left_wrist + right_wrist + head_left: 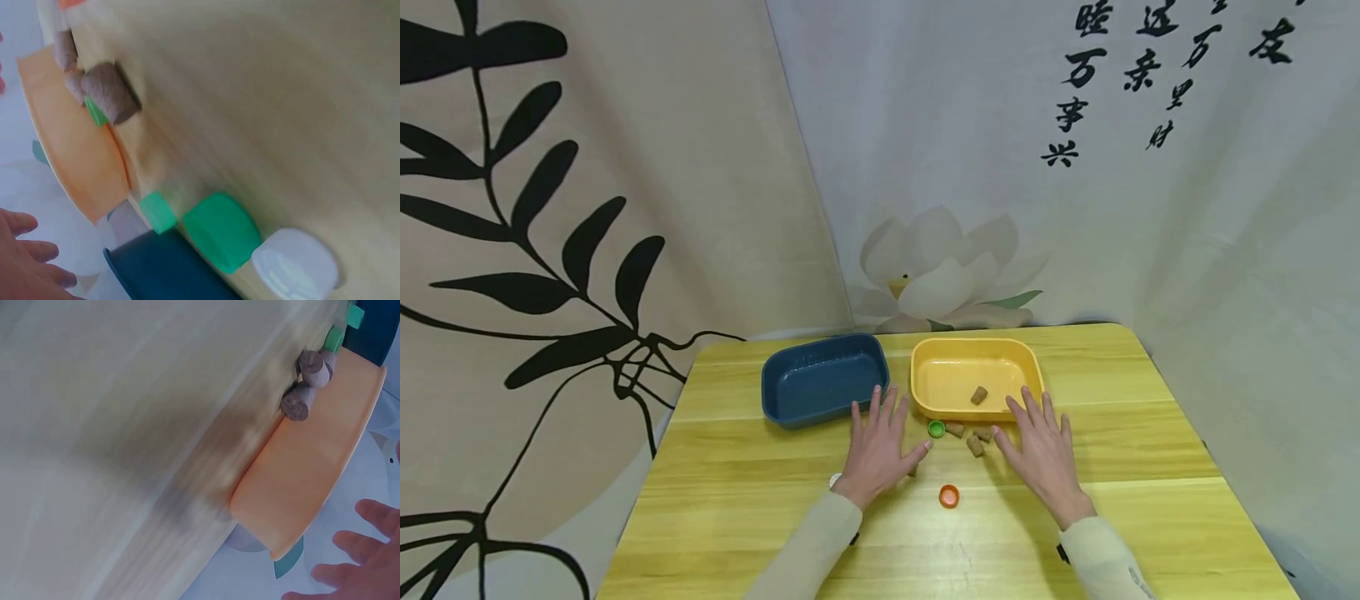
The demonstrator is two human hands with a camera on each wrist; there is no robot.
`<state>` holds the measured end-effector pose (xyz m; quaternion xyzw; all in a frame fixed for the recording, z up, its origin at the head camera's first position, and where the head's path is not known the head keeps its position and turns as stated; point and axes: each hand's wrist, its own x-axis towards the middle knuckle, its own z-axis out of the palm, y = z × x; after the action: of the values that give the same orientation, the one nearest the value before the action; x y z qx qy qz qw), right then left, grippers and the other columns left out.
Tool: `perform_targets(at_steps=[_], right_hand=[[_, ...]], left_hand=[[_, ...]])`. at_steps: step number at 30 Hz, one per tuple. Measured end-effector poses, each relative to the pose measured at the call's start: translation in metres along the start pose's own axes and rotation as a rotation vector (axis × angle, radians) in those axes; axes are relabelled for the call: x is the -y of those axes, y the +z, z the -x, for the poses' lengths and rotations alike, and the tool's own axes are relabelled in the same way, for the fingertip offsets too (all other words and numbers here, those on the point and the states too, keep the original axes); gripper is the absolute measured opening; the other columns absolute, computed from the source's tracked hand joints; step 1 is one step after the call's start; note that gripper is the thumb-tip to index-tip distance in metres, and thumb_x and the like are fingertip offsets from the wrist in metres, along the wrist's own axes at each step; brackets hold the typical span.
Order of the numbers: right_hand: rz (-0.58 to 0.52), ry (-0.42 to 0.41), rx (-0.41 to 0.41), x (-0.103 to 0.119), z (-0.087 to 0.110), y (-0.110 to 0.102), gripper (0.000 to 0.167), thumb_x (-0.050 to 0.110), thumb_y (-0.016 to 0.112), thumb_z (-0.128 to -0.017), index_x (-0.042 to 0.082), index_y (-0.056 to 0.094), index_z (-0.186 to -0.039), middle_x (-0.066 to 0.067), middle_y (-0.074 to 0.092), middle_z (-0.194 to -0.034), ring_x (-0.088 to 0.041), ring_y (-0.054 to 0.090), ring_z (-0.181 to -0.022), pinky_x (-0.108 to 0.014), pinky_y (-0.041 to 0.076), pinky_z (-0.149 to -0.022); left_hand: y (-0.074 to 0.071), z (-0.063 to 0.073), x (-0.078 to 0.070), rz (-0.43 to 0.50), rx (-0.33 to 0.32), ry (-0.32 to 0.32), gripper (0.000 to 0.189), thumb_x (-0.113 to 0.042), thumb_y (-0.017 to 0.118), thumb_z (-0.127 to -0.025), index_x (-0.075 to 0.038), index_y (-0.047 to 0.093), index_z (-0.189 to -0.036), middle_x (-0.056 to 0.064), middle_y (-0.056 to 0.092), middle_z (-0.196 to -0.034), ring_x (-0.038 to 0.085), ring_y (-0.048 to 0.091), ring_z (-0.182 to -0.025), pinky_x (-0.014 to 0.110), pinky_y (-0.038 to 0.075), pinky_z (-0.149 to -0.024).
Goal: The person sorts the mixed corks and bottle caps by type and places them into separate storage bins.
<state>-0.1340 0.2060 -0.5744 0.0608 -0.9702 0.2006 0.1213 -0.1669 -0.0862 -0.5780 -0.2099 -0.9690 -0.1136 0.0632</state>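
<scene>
My left hand (880,450), fingers spread, hovers over the table between the blue tray (775,385) and the loose pieces; nothing is held in it. My right hand (1047,457) is spread too, near the front right corner of the yellow tray (977,412). One cork (979,395) lies inside the yellow tray. Several corks (975,446) lie in front of it beside a green bottle cap (936,428). An orange cap (949,497) sits nearer to me. In the left wrist view, green caps (222,231) and a white cap (295,265) are by the blue tray.
The wooden table (1150,483) has its far edge against a hanging cloth (1225,250) printed with a flower and black characters. A second cloth with dark leaves (587,242) hangs at the left. The two trays stand side by side near the far edge.
</scene>
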Motion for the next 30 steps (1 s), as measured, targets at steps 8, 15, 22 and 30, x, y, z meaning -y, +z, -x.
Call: perform_targets(at_steps=[8,15,22,30], right_hand=[[0.009,-0.025,-0.029,0.000,0.009,0.005,0.064,0.041,0.070,-0.097,0.006,0.054,-0.148,-0.024,0.037,-0.162,-0.054,0.025,-0.149,-0.081,0.020,-0.109],[0.008,-0.024,-0.023,0.003,0.012,0.003,0.063,0.044,0.067,-0.099,0.007,0.055,-0.148,-0.023,0.036,-0.162,-0.053,0.025,-0.149,-0.080,0.021,-0.110],[0.010,-0.020,-0.007,0.005,0.014,0.002,0.062,0.048,0.062,-0.101,0.008,0.055,-0.148,-0.022,0.036,-0.163,-0.052,0.025,-0.150,-0.079,0.021,-0.111],[0.005,-0.008,0.000,0.007,0.018,0.004,0.061,0.045,0.064,-0.100,0.008,0.055,-0.148,-0.022,0.035,-0.163,-0.051,0.025,-0.150,-0.078,0.021,-0.111]], left_hand=[[0.004,0.023,-0.017,-0.027,0.022,0.108,0.090,-0.077,0.044,-0.096,-0.013,0.041,-0.160,0.011,0.025,-0.170,0.041,0.022,-0.155,0.073,0.021,-0.116],[0.012,0.036,-0.034,-0.074,0.031,0.220,0.088,-0.079,0.051,-0.092,-0.016,0.051,-0.154,0.011,0.035,-0.166,0.039,0.028,-0.153,0.072,0.027,-0.114],[0.022,0.041,-0.043,-0.157,0.093,0.298,0.089,-0.085,0.046,-0.089,-0.021,0.054,-0.152,0.009,0.037,-0.165,0.039,0.029,-0.153,0.070,0.027,-0.115],[0.027,0.044,-0.049,-0.191,0.135,0.328,0.070,-0.075,0.057,-0.091,-0.027,0.063,-0.142,0.007,0.040,-0.163,0.038,0.032,-0.152,0.069,0.029,-0.115]])
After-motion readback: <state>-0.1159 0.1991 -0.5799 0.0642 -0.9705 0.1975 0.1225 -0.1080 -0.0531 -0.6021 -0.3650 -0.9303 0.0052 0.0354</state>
